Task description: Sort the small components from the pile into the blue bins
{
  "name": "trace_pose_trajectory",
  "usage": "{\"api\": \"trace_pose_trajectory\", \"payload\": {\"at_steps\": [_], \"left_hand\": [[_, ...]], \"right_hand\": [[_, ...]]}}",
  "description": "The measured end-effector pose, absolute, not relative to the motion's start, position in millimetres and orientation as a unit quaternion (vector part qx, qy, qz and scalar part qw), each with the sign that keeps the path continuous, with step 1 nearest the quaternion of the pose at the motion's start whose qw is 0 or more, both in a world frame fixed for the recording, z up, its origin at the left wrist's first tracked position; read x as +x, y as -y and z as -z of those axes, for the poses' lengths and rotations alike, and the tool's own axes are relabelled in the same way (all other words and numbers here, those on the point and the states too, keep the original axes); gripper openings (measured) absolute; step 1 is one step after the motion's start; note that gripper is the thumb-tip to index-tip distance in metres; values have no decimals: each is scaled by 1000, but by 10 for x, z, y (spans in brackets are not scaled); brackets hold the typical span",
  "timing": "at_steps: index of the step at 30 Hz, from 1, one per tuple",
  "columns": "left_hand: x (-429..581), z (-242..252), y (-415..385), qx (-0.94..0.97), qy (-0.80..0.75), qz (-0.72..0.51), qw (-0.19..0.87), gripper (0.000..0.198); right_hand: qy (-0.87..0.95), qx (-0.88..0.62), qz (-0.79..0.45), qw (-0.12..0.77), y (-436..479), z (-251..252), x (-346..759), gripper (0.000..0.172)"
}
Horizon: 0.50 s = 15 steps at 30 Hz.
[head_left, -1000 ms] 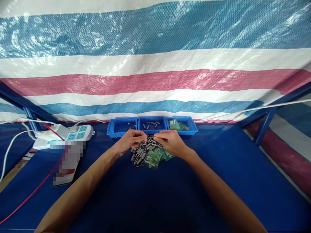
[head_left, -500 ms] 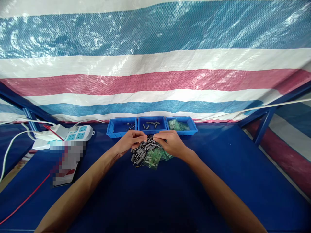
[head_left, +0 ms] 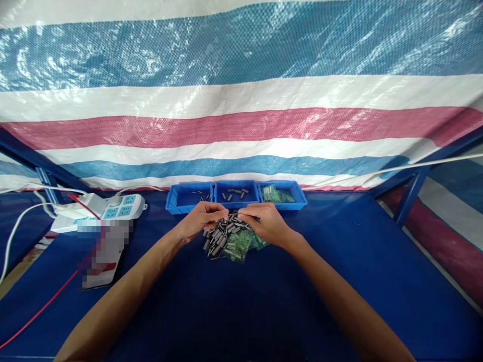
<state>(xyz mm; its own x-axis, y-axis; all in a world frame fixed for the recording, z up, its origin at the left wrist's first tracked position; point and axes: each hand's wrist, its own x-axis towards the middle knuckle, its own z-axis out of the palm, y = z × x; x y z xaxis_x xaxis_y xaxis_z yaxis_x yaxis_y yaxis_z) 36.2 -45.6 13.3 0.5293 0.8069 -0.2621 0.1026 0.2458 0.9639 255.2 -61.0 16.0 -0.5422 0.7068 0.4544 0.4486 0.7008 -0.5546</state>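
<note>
My left hand (head_left: pixel 206 219) is closed in a pinch over the left side of a pile of small grey cylinders and thin metal pins (head_left: pixel 218 242). Facing it, my right hand (head_left: pixel 266 221) pinches too, above the pile's right side. Whatever lies between the fingertips of either hand is too small to make out. Small green clear bags (head_left: pixel 238 246) lie at the front right of the pile, partly under my right hand. Behind my hands stand three blue bins: the left bin (head_left: pixel 174 197) with a few thin pins, the middle bin (head_left: pixel 237 185) with several grey cylinders, the right bin (head_left: pixel 302 199) with green bags.
A white power strip (head_left: pixel 124 207) with plugs and cables sits at the back left of the blue table (head_left: pixel 241 306). In front of it lies a blurred phone-like device (head_left: pixel 101 274) by a red cable (head_left: pixel 41 311). A striped tarp (head_left: pixel 241 125) hangs behind.
</note>
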Motion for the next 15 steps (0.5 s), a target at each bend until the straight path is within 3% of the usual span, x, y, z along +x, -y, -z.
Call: {"api": "trace_pose_trajectory", "payload": {"at_steps": [15], "left_hand": [[363, -117, 455, 546, -409, -266, 681, 30]], "right_hand": [[853, -357, -198, 325, 585, -142, 2559, 31]]}}
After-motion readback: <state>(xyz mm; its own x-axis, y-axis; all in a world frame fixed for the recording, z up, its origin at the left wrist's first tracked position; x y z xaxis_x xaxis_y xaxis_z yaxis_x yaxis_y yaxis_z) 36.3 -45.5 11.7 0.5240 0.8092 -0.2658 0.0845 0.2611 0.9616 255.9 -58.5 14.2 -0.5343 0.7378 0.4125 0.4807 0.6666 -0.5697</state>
